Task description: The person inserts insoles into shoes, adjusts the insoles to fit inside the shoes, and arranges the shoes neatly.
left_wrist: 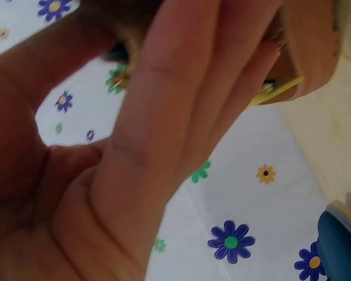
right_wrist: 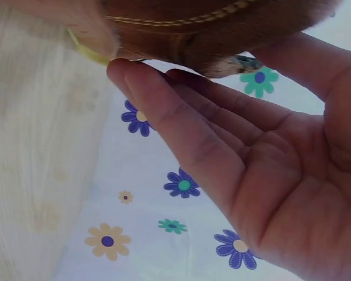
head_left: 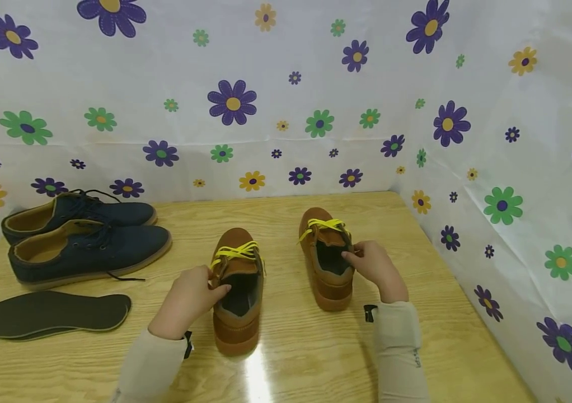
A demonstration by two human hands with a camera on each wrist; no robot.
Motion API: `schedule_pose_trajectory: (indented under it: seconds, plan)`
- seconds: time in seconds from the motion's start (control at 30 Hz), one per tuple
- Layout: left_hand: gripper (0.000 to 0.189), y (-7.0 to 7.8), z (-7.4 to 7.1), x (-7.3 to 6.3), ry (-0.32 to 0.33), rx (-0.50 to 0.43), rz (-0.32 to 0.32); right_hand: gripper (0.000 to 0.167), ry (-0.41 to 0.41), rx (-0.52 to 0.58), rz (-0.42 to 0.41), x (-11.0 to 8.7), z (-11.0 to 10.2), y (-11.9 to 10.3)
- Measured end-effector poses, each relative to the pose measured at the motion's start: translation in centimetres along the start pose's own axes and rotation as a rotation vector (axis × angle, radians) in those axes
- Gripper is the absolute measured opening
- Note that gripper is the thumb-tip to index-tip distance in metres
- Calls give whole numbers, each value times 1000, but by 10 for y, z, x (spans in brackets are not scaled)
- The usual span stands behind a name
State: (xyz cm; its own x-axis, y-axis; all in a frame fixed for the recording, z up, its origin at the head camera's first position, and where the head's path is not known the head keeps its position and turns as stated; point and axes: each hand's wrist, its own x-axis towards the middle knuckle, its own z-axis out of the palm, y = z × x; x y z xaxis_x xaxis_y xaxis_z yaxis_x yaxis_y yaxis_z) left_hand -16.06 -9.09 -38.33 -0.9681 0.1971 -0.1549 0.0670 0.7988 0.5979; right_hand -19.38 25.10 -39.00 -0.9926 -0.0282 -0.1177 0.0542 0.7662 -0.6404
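Note:
Two brown shoes with yellow laces stand apart on the table, toes pointing away from me. My left hand (head_left: pixel 191 296) pinches the left side of the collar of the nearer brown shoe (head_left: pixel 236 331), its thumb over the opening. The farther brown shoe (head_left: pixel 332 288), to the right, has its right collar edge between the thumb and fingers of my right hand (head_left: pixel 374 264). In the left wrist view the fingers (left_wrist: pixel 169 88) lie along the shoe's side. The right wrist view shows fingers (right_wrist: pixel 175 117) under the stitched brown upper (right_wrist: pixel 181 26).
A pair of dark blue lace-up shoes (head_left: pixel 99 254) lies at the left, one behind the other, toes to the right. In front of them rest dark insoles (head_left: pixel 54 314), stacked. A flower-printed white sheet (head_left: pixel 266 129) rises behind the wooden table (head_left: pixel 286 235) and along its right side.

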Motion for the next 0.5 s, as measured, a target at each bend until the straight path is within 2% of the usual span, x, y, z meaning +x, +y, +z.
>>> schedule_pose_trajectory:
  seconds: [0.17,0.37,0.5]
  plan:
    - [15,0,5,4,51,-19,12,37,-23,19,35,-2,-5,-2]
    - [14,1,6,13,112,-52,35,37,-28,33,40,-1,-6,-2]
    - [13,3,9,22,123,-63,58,35,-27,39,44,-1,-5,-1]
